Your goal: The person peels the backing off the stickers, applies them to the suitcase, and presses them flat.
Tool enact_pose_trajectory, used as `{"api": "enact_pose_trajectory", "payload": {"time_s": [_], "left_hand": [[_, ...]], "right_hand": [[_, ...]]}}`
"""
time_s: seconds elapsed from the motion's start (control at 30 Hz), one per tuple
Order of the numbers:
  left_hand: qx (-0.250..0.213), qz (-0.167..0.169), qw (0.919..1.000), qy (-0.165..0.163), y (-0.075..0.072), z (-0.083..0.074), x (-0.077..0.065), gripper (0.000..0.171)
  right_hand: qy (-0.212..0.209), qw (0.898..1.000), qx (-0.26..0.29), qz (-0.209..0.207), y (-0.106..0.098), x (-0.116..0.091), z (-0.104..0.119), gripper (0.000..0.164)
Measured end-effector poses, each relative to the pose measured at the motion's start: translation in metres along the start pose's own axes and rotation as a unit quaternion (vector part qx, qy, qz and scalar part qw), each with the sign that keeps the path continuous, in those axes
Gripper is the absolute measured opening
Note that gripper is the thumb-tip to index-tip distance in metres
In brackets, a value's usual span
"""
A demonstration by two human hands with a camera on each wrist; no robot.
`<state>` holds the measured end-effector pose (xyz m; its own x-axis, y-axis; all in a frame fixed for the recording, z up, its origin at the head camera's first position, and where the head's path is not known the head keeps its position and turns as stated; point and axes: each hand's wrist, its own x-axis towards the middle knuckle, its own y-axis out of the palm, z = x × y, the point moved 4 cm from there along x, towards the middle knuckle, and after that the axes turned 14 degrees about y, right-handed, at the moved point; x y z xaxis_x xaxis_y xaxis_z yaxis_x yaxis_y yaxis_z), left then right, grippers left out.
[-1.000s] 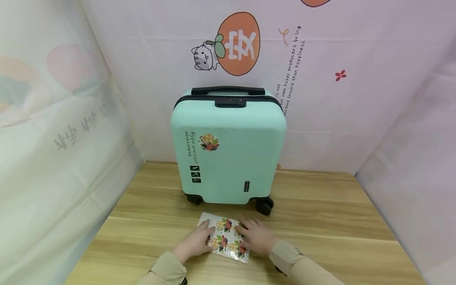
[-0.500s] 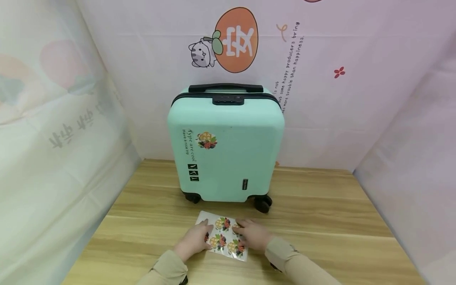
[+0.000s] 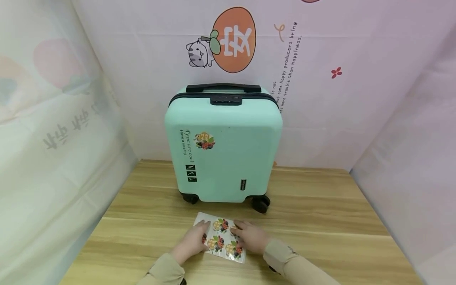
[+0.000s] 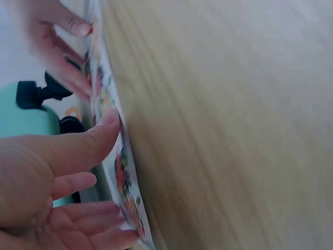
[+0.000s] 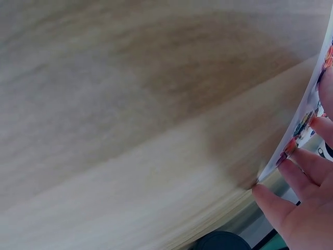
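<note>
A white sheet of fruit stickers (image 3: 223, 237) lies at a slant on the wooden tabletop. My left hand (image 3: 191, 242) rests on its left part; in the left wrist view the thumb (image 4: 96, 140) and extended fingertips touch the printed face. On the opposite side, my right hand (image 3: 252, 237) covers part of the stickers. In the right wrist view its spread fingers (image 5: 299, 179) touch the sheet near one edge. Behind the sheet stands an upright mint-green suitcase (image 3: 228, 154), with one fruit sticker (image 3: 204, 140) on its upper left front.
Black wheels (image 3: 261, 204) support the suitcase, and its black handle (image 3: 223, 88) is on top. Patterned pale cloth (image 3: 313, 99) hangs behind and along both sides. Bare wood grain (image 3: 320, 221) shows to the right of the hands.
The whole head view has shifted slightly left and up. Both hands stay on the sticker sheet, the right hand's fingers slightly repositioned.
</note>
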<state>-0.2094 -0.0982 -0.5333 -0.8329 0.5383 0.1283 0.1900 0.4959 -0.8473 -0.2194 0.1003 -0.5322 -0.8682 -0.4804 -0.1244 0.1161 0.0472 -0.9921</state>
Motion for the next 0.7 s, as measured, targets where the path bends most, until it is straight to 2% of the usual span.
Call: {"api": "enact_pose_trajectory", "payload": {"time_s": [0.17,0.27,0.37,0.53,0.7], "left_hand": [[-0.009,-0.036,0.9993,-0.005,-0.009,0.005,-0.009,0.075],[0.005,-0.039,0.9992,-0.001,-0.012,0.005,-0.014,0.071],[0.000,-0.046,0.9989,0.002,-0.012,0.005,-0.017,0.066],[-0.044,-0.092,0.9948,-0.012,-0.013,0.008,-0.018,0.057],[-0.082,-0.134,0.9876,-0.011,-0.017,0.010,-0.017,0.048]], "right_hand": [[-0.002,1.000,0.011,-0.013,0.003,-0.001,-0.001,0.057],[0.004,1.000,0.024,-0.016,0.001,-0.002,-0.001,0.057],[0.008,0.999,0.030,-0.015,-0.002,-0.002,0.000,0.057],[0.016,0.999,0.033,-0.009,-0.002,-0.001,0.003,0.058],[0.018,0.999,0.032,-0.011,-0.004,-0.002,0.006,0.059]]}}
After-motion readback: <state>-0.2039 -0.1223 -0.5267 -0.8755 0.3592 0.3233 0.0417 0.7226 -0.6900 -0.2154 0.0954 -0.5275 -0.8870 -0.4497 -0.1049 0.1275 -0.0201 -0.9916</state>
